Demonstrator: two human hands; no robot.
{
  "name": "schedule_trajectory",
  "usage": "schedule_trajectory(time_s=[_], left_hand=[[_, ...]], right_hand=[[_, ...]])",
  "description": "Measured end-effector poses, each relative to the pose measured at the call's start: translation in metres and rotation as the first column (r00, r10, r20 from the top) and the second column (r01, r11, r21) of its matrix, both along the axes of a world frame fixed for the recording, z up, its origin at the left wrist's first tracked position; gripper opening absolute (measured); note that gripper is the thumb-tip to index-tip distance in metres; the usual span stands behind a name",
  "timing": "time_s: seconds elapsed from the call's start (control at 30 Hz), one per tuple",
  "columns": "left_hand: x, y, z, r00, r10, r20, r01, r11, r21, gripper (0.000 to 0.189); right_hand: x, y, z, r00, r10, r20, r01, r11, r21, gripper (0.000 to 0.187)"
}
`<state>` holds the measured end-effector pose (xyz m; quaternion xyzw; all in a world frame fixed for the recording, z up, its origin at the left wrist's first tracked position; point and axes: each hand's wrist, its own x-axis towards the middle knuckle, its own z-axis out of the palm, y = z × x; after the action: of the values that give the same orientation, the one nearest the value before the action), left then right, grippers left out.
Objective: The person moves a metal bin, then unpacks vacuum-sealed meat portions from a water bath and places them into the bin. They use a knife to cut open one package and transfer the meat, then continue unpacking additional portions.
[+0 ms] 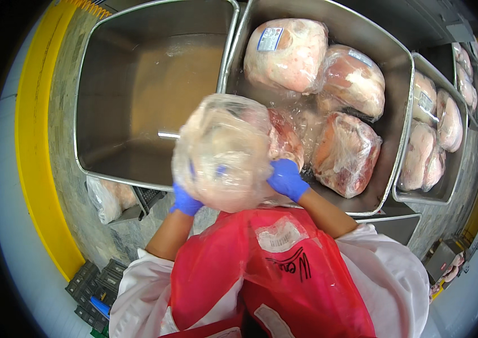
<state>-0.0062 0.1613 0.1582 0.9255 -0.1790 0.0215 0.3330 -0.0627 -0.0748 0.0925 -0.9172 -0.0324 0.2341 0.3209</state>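
Note:
Both my blue-gloved hands hold a large piece of meat in clear plastic wrap (226,152), lifted in front of my red apron. My left hand (186,200) grips its lower left side, the fingers partly hidden by the meat and wrap. Against its right side is my right hand (287,178). The piece is over the adjoining rims of two steel tubs. Just behind my right hand shows a dark red piece of meat (283,135). Several more wrapped pieces, such as the one with a label (285,55) and a redder one (347,154), lie in the right tub.
The left steel tub (156,185) shows a bare bottom. Right of the right tub (404,139), another tub (423,199) holds several pieces. Below left, a bagged piece (110,198) sits near a dark crate. Black crates (89,283) stand beside a yellow barrier (36,139).

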Motion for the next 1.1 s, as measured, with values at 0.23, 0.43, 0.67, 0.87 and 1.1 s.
schedule_trajectory(time_s=[0.23,0.43,0.67,0.87,1.1], left_hand=[[-0.009,0.045,-0.002,0.966,-0.163,0.199,0.052,0.881,0.47,0.05],[0.0,0.068,-0.021,0.773,0.088,-0.628,-0.284,0.933,-0.219,0.056],[0.003,0.023,0.011,0.995,-0.087,-0.045,0.096,0.953,0.286,0.063],[-0.002,0.062,0.032,0.89,0.056,-0.452,-0.048,0.998,0.03,0.056],[-0.019,0.076,0.018,0.934,0.164,-0.318,-0.145,0.986,0.083,0.055]], right_hand=[[0.0,0.012,0.021,0.971,0.237,0.033,-0.236,0.971,-0.021,0.026],[0.011,0.032,0.028,0.971,0.238,0.021,-0.238,0.967,0.085,0.024],[-0.001,0.007,0.023,0.974,0.222,-0.038,-0.217,0.972,0.093,0.024],[0.018,0.007,0.005,0.958,0.004,0.286,-0.122,0.91,0.397,0.06],[0.006,-0.004,-0.089,0.995,0.101,0.006,-0.101,0.995,-0.003,0.092]])
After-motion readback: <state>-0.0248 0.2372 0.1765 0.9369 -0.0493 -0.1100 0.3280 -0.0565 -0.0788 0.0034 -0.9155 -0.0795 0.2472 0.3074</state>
